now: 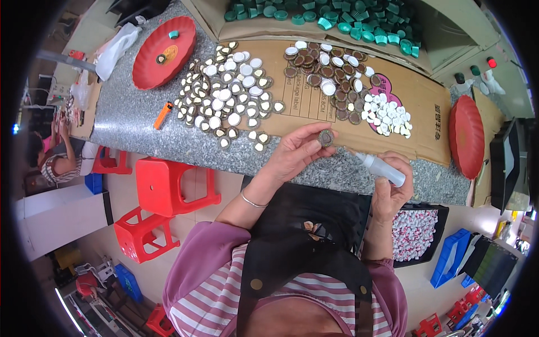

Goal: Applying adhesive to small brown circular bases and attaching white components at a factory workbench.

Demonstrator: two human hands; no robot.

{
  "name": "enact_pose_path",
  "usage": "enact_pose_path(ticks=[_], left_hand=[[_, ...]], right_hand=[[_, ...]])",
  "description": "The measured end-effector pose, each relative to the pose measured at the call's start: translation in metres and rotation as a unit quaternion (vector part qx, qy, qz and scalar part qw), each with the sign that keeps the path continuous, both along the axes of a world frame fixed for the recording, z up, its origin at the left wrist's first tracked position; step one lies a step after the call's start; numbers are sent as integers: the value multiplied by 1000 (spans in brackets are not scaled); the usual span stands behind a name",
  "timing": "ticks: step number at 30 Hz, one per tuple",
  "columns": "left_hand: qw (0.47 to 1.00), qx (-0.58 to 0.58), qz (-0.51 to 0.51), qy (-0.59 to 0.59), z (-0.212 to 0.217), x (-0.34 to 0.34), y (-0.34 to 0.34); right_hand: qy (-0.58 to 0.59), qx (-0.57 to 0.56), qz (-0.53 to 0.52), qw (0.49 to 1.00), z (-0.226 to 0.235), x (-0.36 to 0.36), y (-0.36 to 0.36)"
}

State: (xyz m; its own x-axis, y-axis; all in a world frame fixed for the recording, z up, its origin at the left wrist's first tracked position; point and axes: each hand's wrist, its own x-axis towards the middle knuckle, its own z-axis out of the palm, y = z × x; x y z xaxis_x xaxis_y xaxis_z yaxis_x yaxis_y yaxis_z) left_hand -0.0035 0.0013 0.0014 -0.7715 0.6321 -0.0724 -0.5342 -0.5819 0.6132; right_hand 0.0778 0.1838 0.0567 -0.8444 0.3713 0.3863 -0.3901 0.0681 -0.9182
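Observation:
Between thumb and fingertips, my left hand [293,153] pinches a small round brown disc with a greenish rim [325,138], above the table's front edge. My right hand [394,194] is closed around a translucent white squeeze bottle [384,169]. The bottle is tilted, and its narrow tip points up and left toward the disc, a short way from it. Beyond my left hand lies a spread of similar discs [227,95], many with a small pale piece on top. Farther right are a heap of brown and white-backed discs [331,70] and a pile of small white pieces [387,115].
Cardboard [264,53] covers part of the speckled grey countertop [118,121]. Red scalloped trays stand at left [147,64] and right [466,137]. An orange lighter [163,115] lies at the front left. Green cups [359,25] fill the shelf behind. Red stools [160,185] stand below.

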Motion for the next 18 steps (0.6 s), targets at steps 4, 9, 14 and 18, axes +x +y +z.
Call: enact_pose_path(ticks=[4,9,14,18], left_hand=[[1000,13,-3,10,-3,-1,0],[1000,18,-18,16,-3,-1,0],[1000,13,-13,12,-3,0,0],[1000,15,-20,17,-3,0,0]], right_hand=[[-6,49,-7,999,1,1,1],[6,132,-8,991,3,2,2],[9,208,-1,978,5,4,2],[15,243,-11,970,7,3,1]])
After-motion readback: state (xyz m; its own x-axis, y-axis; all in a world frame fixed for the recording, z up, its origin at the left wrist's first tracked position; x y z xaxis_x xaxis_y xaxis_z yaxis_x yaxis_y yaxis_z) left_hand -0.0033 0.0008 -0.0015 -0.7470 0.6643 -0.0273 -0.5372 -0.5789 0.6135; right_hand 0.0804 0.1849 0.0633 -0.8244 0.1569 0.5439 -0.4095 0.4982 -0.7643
